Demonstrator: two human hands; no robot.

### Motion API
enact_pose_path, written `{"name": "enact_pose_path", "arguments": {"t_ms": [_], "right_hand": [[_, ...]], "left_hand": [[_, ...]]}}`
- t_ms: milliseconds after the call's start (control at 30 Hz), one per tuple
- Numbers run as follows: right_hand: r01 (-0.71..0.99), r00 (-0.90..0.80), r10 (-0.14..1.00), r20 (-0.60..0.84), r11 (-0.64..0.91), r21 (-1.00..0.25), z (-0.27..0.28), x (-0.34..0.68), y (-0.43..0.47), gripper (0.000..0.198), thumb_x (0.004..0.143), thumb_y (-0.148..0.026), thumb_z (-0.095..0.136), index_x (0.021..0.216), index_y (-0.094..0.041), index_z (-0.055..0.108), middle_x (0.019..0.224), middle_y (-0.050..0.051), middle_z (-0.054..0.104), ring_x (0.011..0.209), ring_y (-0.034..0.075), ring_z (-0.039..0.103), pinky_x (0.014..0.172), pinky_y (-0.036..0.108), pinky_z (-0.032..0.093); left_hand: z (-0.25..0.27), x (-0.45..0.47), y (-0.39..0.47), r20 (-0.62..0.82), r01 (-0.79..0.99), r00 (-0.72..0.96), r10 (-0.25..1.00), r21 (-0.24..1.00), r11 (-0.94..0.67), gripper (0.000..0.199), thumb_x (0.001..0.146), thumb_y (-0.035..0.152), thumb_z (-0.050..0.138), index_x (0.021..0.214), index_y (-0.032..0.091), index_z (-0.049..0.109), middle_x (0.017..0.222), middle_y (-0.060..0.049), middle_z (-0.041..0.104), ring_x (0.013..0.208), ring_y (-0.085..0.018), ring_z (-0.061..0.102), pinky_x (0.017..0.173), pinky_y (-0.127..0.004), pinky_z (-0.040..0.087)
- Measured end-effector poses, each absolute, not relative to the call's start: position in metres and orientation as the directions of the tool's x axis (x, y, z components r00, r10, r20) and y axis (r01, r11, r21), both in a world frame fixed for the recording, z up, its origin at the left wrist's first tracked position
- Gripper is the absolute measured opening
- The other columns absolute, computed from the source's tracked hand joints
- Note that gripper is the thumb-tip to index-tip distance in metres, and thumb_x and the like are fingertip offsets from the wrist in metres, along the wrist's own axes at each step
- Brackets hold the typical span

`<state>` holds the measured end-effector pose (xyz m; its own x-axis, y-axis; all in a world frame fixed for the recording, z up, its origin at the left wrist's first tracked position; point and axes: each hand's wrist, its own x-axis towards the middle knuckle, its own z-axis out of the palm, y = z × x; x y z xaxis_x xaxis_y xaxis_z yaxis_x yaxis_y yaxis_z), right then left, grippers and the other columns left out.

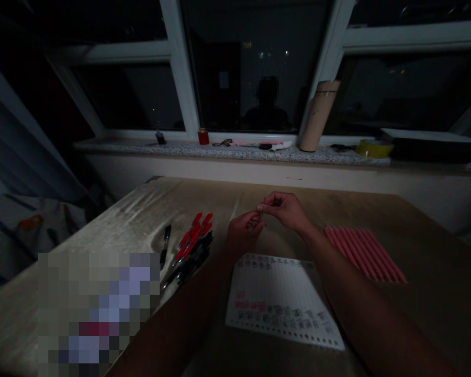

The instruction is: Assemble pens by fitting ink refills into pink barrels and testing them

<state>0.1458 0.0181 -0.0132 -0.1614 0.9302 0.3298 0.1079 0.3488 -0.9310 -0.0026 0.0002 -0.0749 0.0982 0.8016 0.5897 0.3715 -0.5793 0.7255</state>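
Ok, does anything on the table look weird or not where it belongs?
One black pen lies alone, left of the bunched red pens and black pens, so it looks like a stray. The paper sits a bit crooked. I see no spill, but the lower left is too blurred to check.

windowsill [251, 155]: red jar [203, 137] | tan cylinder [318, 118] | yellow roll [374, 150] | far left: bluish curtain [27, 131]

On the worn, brownish tabletop [204, 191] are laid a white, lined, hole-punched paper sheet [275, 293], clustered red pens [195, 230] and black pens [192, 266], one separate black pen [165, 246], a row of slim, pink, pencil-like sticks [363, 254] and a blurred, lilac object [120, 306].
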Motion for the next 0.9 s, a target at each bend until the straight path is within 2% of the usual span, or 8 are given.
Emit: {"name": "enact_pose_path", "arguments": {"t_ms": [200, 333, 533, 633, 733, 800, 900], "right_hand": [[0.130, -0.191, 0.917, 0.349, 0.376, -0.917, -0.012, 0.144, 0.016, 0.032, 0.058, -0.041, 0.076, 0.074, -0.015, 0.065, 0.070, 0.002, 0.066, 0.063, 0.014, 0.059, 0.062, 0.028, 0.047], [0.194, -0.168, 0.913, 0.371, 0.400, -0.896, -0.012, 0.143, 0.015, 0.030, 0.061, -0.044, 0.073, 0.067, -0.015, 0.066, 0.069, 0.004, 0.067, 0.063, 0.015, 0.059, 0.061, 0.028, 0.047], [0.184, -0.120, 0.921, 0.370, 0.387, -0.904, -0.014, 0.138, 0.014, 0.035, 0.060, -0.047, 0.074, 0.069, -0.015, 0.065, 0.066, 0.004, 0.066, 0.059, 0.015, 0.058, 0.058, 0.027, 0.045], [0.220, -0.123, 0.912, 0.391, 0.409, -0.886, -0.017, 0.140, 0.017, 0.040, 0.071, -0.054, 0.062, 0.071, -0.014, 0.065, 0.069, 0.005, 0.067, 0.062, 0.015, 0.059, 0.061, 0.026, 0.045], [0.458, -0.139, 0.900, 0.413, 0.428, -0.779, -0.026, 0.149, 0.022, 0.047, 0.086, -0.051, 0.041, 0.071, -0.014, 0.067, 0.071, 0.005, 0.067, 0.065, 0.015, 0.060, 0.063, 0.025, 0.043], [0.693, -0.216, 0.910, 0.354, 0.398, -0.601, -0.036, 0.155, 0.024, 0.042, 0.086, -0.044, 0.044, 0.067, -0.014, 0.067, 0.065, 0.006, 0.067, 0.061, 0.016, 0.059, 0.060, 0.025, 0.041], [0.855, -0.307, 0.925, 0.224, 0.371, -0.362, -0.049, 0.160, 0.026, 0.024, 0.080, -0.032, 0.054, 0.071, -0.016, 0.070, 0.075, 0.008, 0.070, 0.068, 0.017, 0.061, 0.062, 0.025, 0.040]], "left_hand": [[-0.075, -0.004, 0.002, 0.579, 0.383, 0.092, 0.810, 0.730, -0.565, 0.018, 0.074, 0.025, 0.063, 0.090, 0.016, 0.065, 0.076, -0.001, 0.068, 0.064, -0.010, 0.061, 0.067, -0.020, 0.050], [-0.073, -0.004, 0.002, 0.560, 0.376, 0.093, 0.823, 0.746, -0.550, 0.017, 0.073, 0.025, 0.064, 0.088, 0.017, 0.065, 0.077, -0.001, 0.069, 0.065, -0.010, 0.062, 0.067, -0.021, 0.050], [-0.070, -0.003, 0.000, 0.557, 0.362, 0.057, 0.829, 0.762, -0.537, 0.014, 0.071, 0.024, 0.065, 0.083, 0.017, 0.065, 0.072, 0.000, 0.068, 0.062, -0.010, 0.061, 0.065, -0.021, 0.050], [-0.073, -0.004, 0.001, 0.574, 0.352, 0.018, 0.819, 0.763, -0.542, 0.019, 0.071, 0.024, 0.064, 0.089, 0.017, 0.064, 0.073, 0.000, 0.067, 0.061, -0.009, 0.059, 0.064, -0.021, 0.050], [-0.075, -0.005, 0.003, 0.580, 0.349, -0.037, 0.814, 0.771, -0.533, 0.022, 0.071, 0.024, 0.064, 0.091, 0.015, 0.063, 0.072, -0.001, 0.066, 0.060, -0.009, 0.058, 0.062, -0.020, 0.049], [-0.074, -0.006, 0.004, 0.578, 0.351, -0.067, 0.813, 0.777, -0.523, 0.022, 0.072, 0.024, 0.063, 0.091, 0.014, 0.063, 0.072, -0.001, 0.065, 0.060, -0.008, 0.057, 0.060, -0.019, 0.048], [-0.073, -0.006, 0.004, 0.569, 0.363, -0.077, 0.819, 0.781, -0.509, 0.022, 0.072, 0.025, 0.063, 0.091, 0.014, 0.063, 0.071, 0.000, 0.064, 0.059, -0.007, 0.056, 0.060, -0.018, 0.047]]}}
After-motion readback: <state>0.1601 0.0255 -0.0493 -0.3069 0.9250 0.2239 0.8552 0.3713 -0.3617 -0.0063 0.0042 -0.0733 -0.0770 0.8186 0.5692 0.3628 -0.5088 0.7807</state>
